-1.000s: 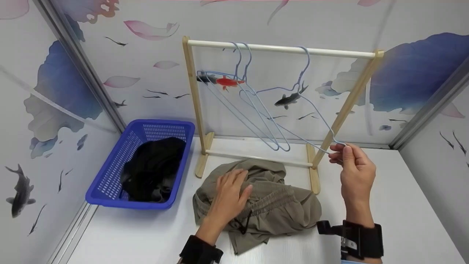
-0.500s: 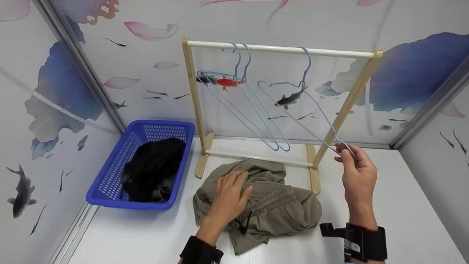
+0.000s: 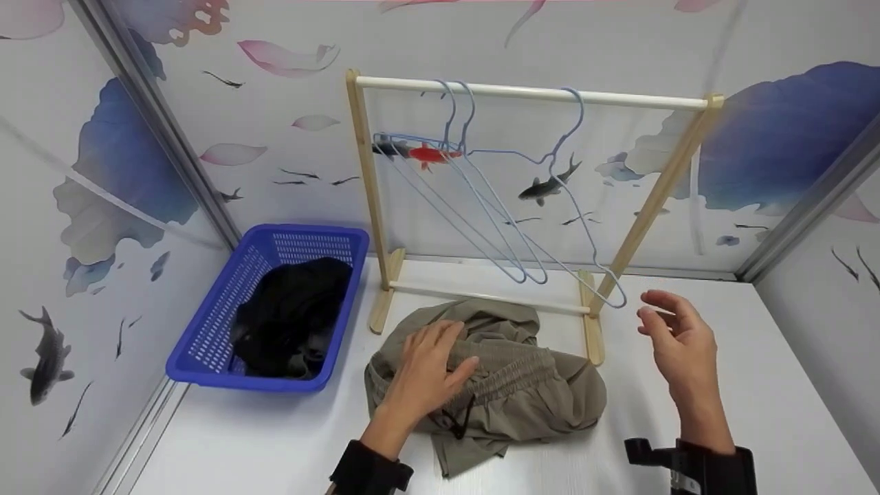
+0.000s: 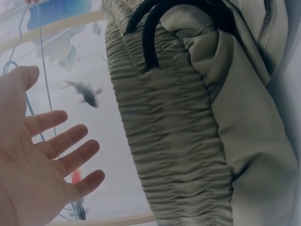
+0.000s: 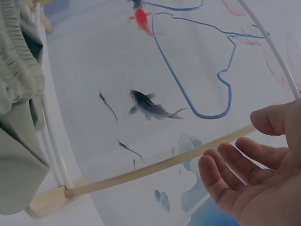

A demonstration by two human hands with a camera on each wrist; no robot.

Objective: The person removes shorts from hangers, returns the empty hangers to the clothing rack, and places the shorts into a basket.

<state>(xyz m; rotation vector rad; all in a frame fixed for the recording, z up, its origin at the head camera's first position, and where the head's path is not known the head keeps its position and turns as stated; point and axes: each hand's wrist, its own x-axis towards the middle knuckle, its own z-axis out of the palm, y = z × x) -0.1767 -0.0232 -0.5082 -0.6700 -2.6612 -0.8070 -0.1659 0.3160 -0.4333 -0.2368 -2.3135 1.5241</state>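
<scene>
A crumpled olive-green pair of shorts (image 3: 509, 395) with an elastic waistband (image 4: 164, 141) and black drawstring (image 4: 150, 33) lies on the white table in front of a small wooden clothes rack (image 3: 529, 96). My left hand (image 3: 426, 375) rests flat on the shorts with straight fingers. Three light blue wire hangers hang from the rack's bar; the rightmost hanger (image 3: 584, 227) hangs free. My right hand (image 3: 677, 340) is open just right of that hanger's lower corner, holding nothing. The same hanger (image 5: 207, 89) appears in the right wrist view beyond my open fingers (image 5: 235, 174).
A blue plastic basket (image 3: 206, 344) holding dark clothing (image 3: 289, 316) stands at the left against the wall. Painted wall panels close in the table at the back and both sides. White tabletop (image 3: 770, 385) lies to the right of the rack.
My right hand let go of the rightmost hanger's lower corner and drew back, opening. The hanger swung back to hang from the bar. My left hand stayed on the shorts.
</scene>
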